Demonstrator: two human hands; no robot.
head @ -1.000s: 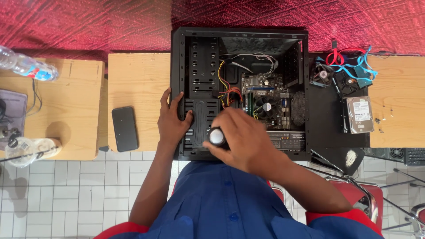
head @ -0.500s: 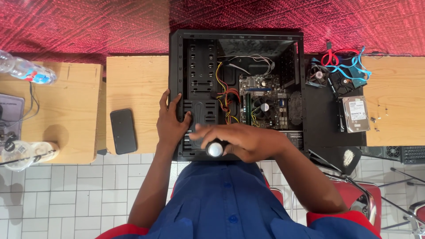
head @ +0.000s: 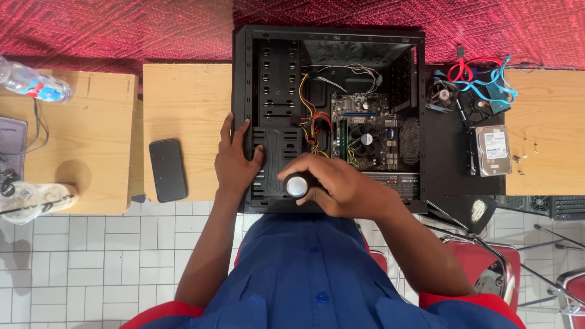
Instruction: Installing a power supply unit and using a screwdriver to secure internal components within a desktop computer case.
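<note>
Wooden tables (head: pixel 183 97) carry the open black computer case (head: pixel 244 73): your right hand (head: pixel 341 186), closed round a black screwdriver handle (head: pixel 297 185), has drawn back from the motherboard (head: pixel 365 131) to the near edge, while your left hand (head: pixel 236 161) lies flat, steadying the drive cage (head: pixel 277 91).

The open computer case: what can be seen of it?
The black metal computer case lies on its side with the panel off, spanning the wooden tables. Inside sit a motherboard with fan, coloured wires and perforated drive bays. The left hand rests flat on the bays; the right hand holds a screwdriver upright.
</note>
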